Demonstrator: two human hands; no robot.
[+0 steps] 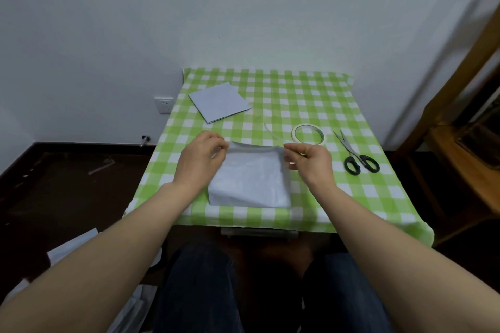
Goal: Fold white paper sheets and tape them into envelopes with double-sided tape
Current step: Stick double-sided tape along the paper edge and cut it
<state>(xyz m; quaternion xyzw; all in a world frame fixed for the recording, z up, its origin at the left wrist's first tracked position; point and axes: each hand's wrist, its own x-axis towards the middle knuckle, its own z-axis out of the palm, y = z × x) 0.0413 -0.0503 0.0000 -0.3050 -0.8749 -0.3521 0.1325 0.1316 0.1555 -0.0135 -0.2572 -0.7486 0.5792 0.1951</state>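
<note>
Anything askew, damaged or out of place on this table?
Little stands out. A loose strip of tape or backing lies curled on the tablecloth left of the tape roll. The folded paper pinched by both hands looks slightly crumpled. The scissors lie closed.

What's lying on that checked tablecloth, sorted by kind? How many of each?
Folded white paper pieces: 2, one in the hands, one at the back left
Tape rolls: 1
Loose tape strips: 1
Scissors: 1
Total: 5
</note>
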